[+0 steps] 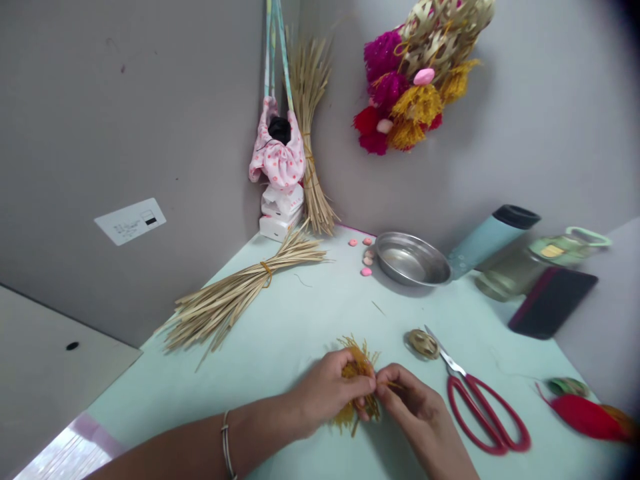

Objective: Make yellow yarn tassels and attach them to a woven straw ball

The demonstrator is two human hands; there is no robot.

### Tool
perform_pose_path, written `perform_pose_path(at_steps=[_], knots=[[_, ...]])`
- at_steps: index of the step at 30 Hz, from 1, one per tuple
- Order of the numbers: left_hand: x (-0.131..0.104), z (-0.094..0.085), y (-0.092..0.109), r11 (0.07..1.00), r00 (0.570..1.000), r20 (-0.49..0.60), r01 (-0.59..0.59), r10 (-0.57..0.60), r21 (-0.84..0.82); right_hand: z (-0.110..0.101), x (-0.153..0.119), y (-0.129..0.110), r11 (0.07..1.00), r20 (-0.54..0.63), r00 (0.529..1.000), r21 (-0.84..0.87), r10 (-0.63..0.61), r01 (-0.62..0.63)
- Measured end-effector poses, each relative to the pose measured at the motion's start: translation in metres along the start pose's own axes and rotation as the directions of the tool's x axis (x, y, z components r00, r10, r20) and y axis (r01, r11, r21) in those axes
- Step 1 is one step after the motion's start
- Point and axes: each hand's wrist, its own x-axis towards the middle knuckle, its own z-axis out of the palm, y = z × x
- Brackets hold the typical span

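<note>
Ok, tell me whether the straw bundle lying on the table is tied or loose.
Tied: a yellow-brown band wraps around the straw bundle, drawing it narrow there, while the stalks fan out on either side.

Plenty of open desk (210, 387) beyond the left forearm (260, 427), a wide lane running up to the straw bundle (235, 297), which bars the far left. Straight ahead of the hands (325, 393) there's room too, right up to the metal bowl (413, 260) and pink beads (367, 271). On the right it tightens: red-handled scissors (470, 380) just beside, woven ball (424, 344) at their tips, dark phone (554, 301) and tumbler (493, 240) farther back.
</note>
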Motion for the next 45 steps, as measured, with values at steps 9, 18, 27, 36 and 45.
perform_pose_path(at_steps=[9,18,27,36,45], knots=[[-0.0004,-0.0015,0.0035,0.999,0.998,-0.046,0.036,-0.037,-0.022,0.0009,-0.0002,0.0016,1.000,0.020,1.000,-0.003,-0.006,0.006],[0.0006,-0.0009,0.0020,0.999,0.999,-0.044,0.027,-0.029,-0.032,-0.0006,-0.0003,0.0059,1.000,0.011,1.000,-0.013,-0.012,0.012],[0.0012,-0.0018,-0.0010,1.000,1.000,-0.017,0.022,-0.022,0.006,0.0008,0.0002,0.0034,1.000,-0.002,1.000,-0.001,-0.003,0.003],[-0.0002,-0.0007,0.0014,0.989,1.000,-0.001,-0.001,0.001,-0.147,0.0014,0.0004,0.0059,1.000,0.033,0.999,0.008,-0.020,0.020],[0.0030,-0.0013,-0.0052,0.994,0.995,-0.002,-0.105,0.105,0.014,0.0074,0.0006,0.0014,0.983,0.070,0.997,0.185,-0.015,0.002]])
